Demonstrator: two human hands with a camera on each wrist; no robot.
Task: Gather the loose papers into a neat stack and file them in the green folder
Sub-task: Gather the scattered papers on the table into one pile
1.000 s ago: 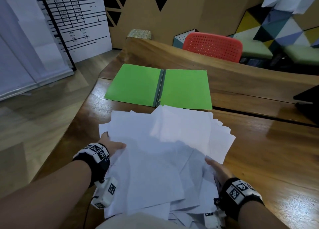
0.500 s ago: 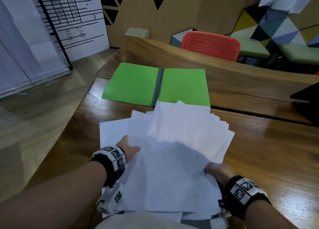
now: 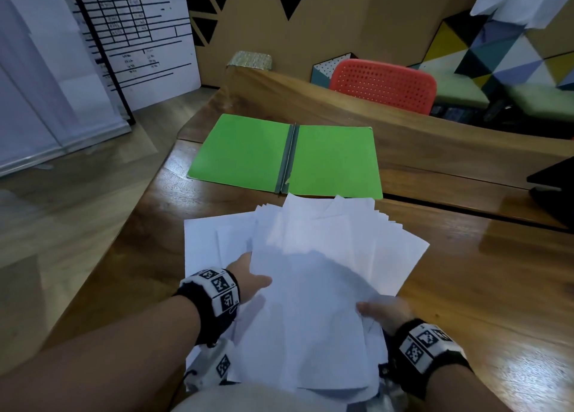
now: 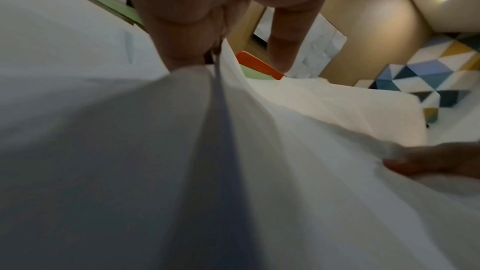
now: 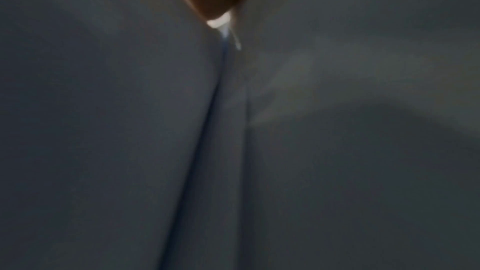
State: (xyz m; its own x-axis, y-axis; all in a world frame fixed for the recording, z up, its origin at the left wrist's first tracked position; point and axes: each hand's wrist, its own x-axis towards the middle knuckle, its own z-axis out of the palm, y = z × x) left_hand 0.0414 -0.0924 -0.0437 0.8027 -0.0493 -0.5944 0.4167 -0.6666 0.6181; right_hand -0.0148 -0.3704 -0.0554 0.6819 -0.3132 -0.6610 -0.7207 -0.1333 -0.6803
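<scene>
A fanned bundle of white papers (image 3: 313, 275) is lifted off the wooden table (image 3: 481, 287) between both hands. My left hand (image 3: 248, 279) grips the bundle's left edge, thumb on top; in the left wrist view its fingers (image 4: 179, 28) pinch the papers (image 4: 298, 151). My right hand (image 3: 383, 310) holds the near right edge, its fingers hidden under the sheets. The right wrist view is dark, filled by paper (image 5: 337, 151). One sheet (image 3: 214, 241) lies flat on the table at the left. The green folder (image 3: 285, 158) lies open just beyond the papers.
A red perforated chair (image 3: 385, 84) stands behind the table's raised far edge. A dark object (image 3: 556, 185) sits at the right edge of the table. A whiteboard (image 3: 130, 36) leans at the back left above the wooden floor.
Both hands drew closer together and gathered the spread papers into a tighter, raised bundle. One sheet at the left now lies uncovered on the table.
</scene>
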